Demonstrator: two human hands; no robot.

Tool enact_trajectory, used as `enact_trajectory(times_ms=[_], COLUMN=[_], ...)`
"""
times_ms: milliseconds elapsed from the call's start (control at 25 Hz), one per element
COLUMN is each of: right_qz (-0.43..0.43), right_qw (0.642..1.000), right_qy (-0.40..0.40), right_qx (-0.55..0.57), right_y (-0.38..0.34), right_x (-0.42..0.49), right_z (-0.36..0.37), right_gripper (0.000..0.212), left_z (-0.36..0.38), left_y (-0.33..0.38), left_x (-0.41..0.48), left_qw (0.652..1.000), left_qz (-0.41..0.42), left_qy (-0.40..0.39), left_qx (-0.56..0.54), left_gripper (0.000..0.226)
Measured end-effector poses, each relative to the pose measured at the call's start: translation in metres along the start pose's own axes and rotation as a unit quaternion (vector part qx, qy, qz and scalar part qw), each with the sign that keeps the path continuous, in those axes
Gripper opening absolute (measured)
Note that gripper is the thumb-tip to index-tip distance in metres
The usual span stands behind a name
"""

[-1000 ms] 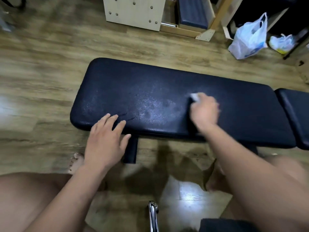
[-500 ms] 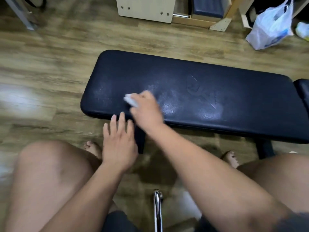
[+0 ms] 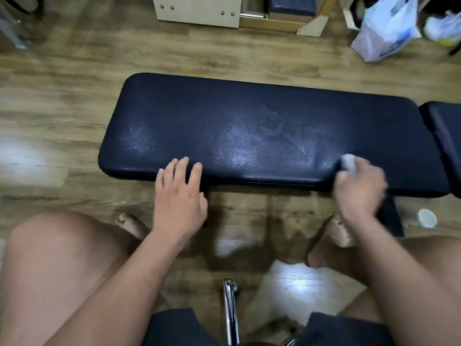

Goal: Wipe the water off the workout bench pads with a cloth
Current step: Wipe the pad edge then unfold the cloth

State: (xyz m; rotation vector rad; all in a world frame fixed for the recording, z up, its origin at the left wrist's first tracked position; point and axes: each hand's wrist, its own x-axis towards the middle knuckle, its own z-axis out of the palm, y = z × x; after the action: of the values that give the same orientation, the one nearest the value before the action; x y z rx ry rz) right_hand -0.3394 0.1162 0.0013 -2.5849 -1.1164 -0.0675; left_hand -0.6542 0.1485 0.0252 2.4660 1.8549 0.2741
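A long dark blue bench pad (image 3: 249, 126) lies across the view, with a shiny damp sheen around its middle and an embossed logo. A second pad (image 3: 446, 136) adjoins it at the right edge. My right hand (image 3: 359, 188) grips a small white cloth (image 3: 348, 162) and presses it on the pad's near right part. My left hand (image 3: 178, 193) rests with straight fingers on the pad's near edge, left of centre. Most of the cloth is hidden under my fingers.
Wooden floor surrounds the bench. A white plastic bag (image 3: 386, 28) and wooden furniture (image 3: 199, 11) stand beyond it. A small white cap (image 3: 427, 218) lies on the floor at the right. A chrome bar (image 3: 229, 310) rises between my knees. My bare feet rest under the bench.
My right hand has swept the cloth from the pad's near left to its near right. My left hand has stayed on the near edge.
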Motion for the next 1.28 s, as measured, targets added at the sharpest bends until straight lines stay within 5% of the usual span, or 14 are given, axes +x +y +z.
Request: enact_trajectory(times_ms=[120, 200, 280, 360, 520, 640, 760, 880, 960, 1040, 1160, 1280], right_qz=[-0.113, -0.239, -0.308, -0.339, -0.206, -0.035, 0.133, 0.194, 0.147, 0.100, 0.055, 0.038], right_qw=[0.972, 0.930, 0.896, 0.898, 0.960, 0.994, 0.988, 0.976, 0.974, 0.937, 0.857, 0.810], right_qy=[-0.117, -0.218, -0.277, -0.230, -0.099, -0.057, -0.075, -0.070, -0.039, -0.096, -0.256, -0.324], right_qx=[0.168, 0.176, 0.164, 0.160, 0.163, 0.088, 0.032, 0.067, 0.169, 0.320, 0.443, 0.487], right_y=[-0.148, -0.211, -0.225, -0.188, -0.022, 0.109, 0.212, 0.220, 0.189, 0.155, 0.130, 0.127], right_x=[-0.085, -0.127, -0.132, -0.107, -0.003, 0.084, 0.140, 0.144, 0.118, 0.063, -0.037, -0.083], right_z=[-0.001, 0.004, -0.003, -0.007, -0.033, -0.063, -0.097, -0.113, -0.121, -0.123, -0.129, -0.136], right_gripper=[0.038, 0.028, 0.027, 0.032, 0.041, 0.028, 0.037, 0.037, 0.036, 0.040, 0.038, 0.027], left_z=[-0.011, -0.020, -0.026, -0.025, 0.002, 0.023, 0.028, 0.023, 0.016, 0.001, -0.019, -0.018], left_y=[-0.021, -0.036, -0.038, -0.021, 0.050, 0.097, 0.117, 0.138, 0.169, 0.208, 0.263, 0.267], left_x=[0.000, 0.000, 0.001, 0.004, 0.010, 0.007, 0.007, 0.001, -0.005, -0.014, -0.056, -0.091], left_qw=[0.997, 0.993, 0.988, 0.990, 0.995, 0.987, 0.985, 0.991, 0.985, 0.925, 0.754, 0.706], left_qz=[0.006, -0.019, -0.076, -0.063, 0.101, 0.143, 0.140, 0.129, 0.092, 0.004, -0.118, -0.199], left_qy=[0.073, 0.109, 0.120, 0.113, 0.005, -0.065, -0.087, -0.032, -0.004, -0.094, -0.252, -0.238], left_qx=[-0.024, -0.037, -0.054, -0.059, 0.000, 0.045, 0.050, -0.017, -0.148, -0.367, -0.595, -0.637], left_gripper=[0.061, 0.055, 0.057, 0.064, 0.084, 0.097, 0.096, 0.079, 0.059, 0.040, 0.033, 0.059])
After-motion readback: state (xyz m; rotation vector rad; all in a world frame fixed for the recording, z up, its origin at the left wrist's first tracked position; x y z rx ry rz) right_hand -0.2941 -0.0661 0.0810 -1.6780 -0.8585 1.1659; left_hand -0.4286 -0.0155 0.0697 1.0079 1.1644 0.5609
